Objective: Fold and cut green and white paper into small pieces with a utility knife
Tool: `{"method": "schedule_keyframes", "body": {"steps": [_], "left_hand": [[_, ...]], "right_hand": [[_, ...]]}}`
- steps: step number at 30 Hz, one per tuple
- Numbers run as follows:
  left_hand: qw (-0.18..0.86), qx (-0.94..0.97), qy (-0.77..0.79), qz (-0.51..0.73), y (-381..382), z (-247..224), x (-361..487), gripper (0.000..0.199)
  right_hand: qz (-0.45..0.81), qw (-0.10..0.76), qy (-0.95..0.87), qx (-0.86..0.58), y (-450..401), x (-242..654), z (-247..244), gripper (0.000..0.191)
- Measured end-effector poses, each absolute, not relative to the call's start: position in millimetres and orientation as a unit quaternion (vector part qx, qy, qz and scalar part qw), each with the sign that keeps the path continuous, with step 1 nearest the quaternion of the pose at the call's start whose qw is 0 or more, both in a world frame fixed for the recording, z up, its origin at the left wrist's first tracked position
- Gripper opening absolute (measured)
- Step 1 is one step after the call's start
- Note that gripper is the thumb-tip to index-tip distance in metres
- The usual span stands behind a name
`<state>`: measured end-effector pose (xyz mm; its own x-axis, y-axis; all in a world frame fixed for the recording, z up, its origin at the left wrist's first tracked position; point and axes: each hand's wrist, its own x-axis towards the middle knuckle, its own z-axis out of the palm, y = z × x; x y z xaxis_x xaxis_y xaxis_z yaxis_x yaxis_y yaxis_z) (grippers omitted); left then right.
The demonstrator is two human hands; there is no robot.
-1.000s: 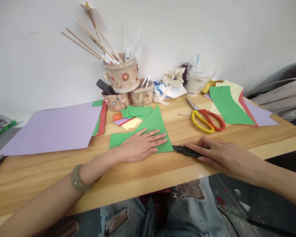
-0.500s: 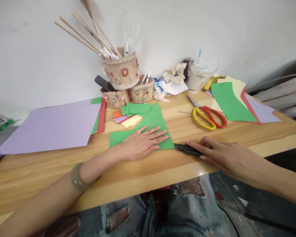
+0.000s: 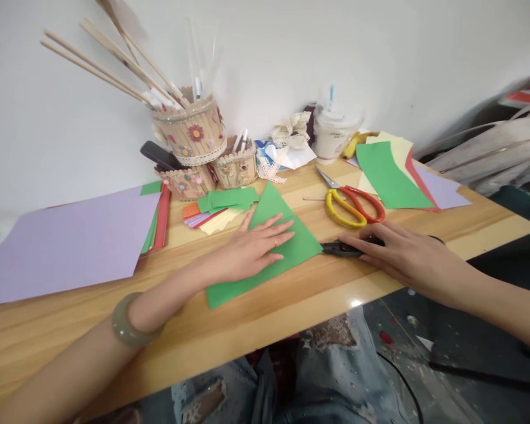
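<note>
The left hand (image 3: 251, 250) lies palm down with its fingers spread apart on the green paper (image 3: 307, 238), clasping nothing; the broad, flat press seems meant to keep the sheet from sliding on the wooden table (image 3: 256, 330). The right hand (image 3: 406, 253) is closed around a black tool (image 3: 340, 249), index finger reaching forward along it, probably for steadier control; the tool's front end meets the paper's right corner, though whether it goes beneath the sheet cannot be told, and the palm hides too much to be sure of its kind.

The paper sits in front of the person, between the hands, likely for easy reach from both sides; small coloured slips (image 3: 216, 221) lie just behind it, and scissors (image 3: 334, 186) with yellow and red handles rest behind the tool. The large purple sheet (image 3: 70, 241) lies at the left and the curved green piece (image 3: 391, 176) at the right, both apart from the held paper, which perhaps leaves the hands room.
</note>
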<state>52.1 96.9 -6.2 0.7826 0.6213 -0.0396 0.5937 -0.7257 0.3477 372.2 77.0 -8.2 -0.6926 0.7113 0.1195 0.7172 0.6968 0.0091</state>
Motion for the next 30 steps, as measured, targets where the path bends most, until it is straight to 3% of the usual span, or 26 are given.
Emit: {"method": "schedule_keyframes", "body": {"steps": [9,30], "left_hand": [[0.144,0.949,0.280,0.003,94,-24,38,0.064],[0.124,0.949,0.289,-0.021,94,-25,39,0.066]], "right_hand": [[-0.017,0.070,-0.918,-0.390,76,369,-10,0.044],[-0.027,0.070,-0.934,-0.350,73,374,-10,0.049]]}}
